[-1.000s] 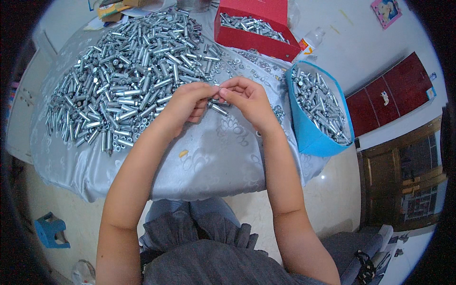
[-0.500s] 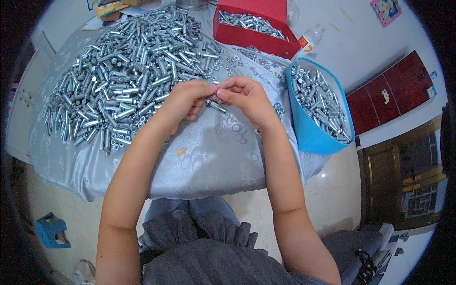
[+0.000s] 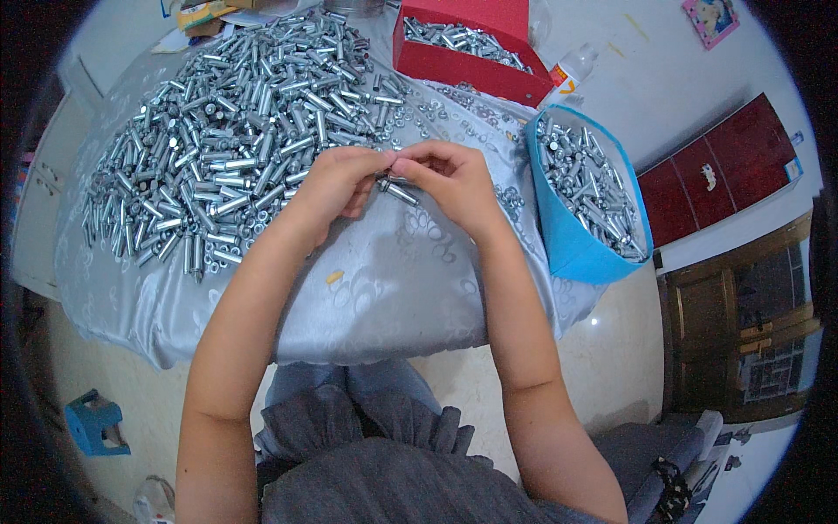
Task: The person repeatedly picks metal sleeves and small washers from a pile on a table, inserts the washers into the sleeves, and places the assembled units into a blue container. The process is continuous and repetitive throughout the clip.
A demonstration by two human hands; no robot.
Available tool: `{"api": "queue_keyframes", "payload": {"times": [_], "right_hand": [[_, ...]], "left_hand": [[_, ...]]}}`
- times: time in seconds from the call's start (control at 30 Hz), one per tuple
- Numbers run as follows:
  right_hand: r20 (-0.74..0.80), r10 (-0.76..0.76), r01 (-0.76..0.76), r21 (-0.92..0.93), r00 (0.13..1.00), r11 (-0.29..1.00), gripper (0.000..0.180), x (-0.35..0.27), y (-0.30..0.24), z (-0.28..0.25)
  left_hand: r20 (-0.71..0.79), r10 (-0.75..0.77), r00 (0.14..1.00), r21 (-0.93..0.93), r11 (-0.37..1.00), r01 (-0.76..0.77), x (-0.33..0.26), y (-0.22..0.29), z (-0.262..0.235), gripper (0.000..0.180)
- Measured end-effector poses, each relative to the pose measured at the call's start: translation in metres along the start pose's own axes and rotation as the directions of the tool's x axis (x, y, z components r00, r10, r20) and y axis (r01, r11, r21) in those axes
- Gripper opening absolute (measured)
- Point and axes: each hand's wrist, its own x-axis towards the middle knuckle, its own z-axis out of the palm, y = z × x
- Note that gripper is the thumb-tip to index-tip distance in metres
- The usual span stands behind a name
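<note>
- Our left hand (image 3: 336, 185) and right hand (image 3: 454, 179) meet over the middle of the table (image 3: 384, 288), pinching a metal bolt (image 3: 397, 189) between them.
- The heap of bolts (image 3: 236, 148) lies behind and left of our hands.
- The bin (image 3: 589, 205) sits at our right, holding bolts.
- The box (image 3: 467, 44) stands at the far edge, with a bottle (image 3: 567, 70) just right of it.

A red box (image 3: 463, 61) sits at twelve o'clock, a blue stool (image 3: 94, 423) at eight, a dark-red cabinet (image 3: 724, 170) at two.
</note>
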Motion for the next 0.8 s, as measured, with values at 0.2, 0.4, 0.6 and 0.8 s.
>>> {"api": "queue_keyframes", "payload": {"times": [0.2,0.4,0.6,0.8], "right_hand": [[0.004,-0.088,0.087,-0.185,0.996,0.979,0.016,-0.001,-0.01,-0.003],[-0.324,-0.112,-0.01,-0.352,0.94,0.936,0.016,0.003,-0.002,-0.043],[-0.497,0.029,-0.384,-0.629,0.867,0.676,0.023,0.0,0.017,-0.063],[-0.52,0.095,-0.469,-0.659,0.849,0.588,0.023,-0.003,0.028,-0.075]], "left_hand": [[0.02,-0.041,0.999,-0.038,0.998,0.042,-0.003,0.006,0.004,0.022],[0.126,-0.064,0.99,-0.077,0.994,0.074,-0.005,0.008,0.003,0.023],[0.075,-0.052,0.996,-0.079,0.995,0.058,-0.003,0.008,0.002,0.026],[0.076,-0.046,0.996,-0.058,0.997,0.05,-0.004,0.01,0.003,0.025]]}}
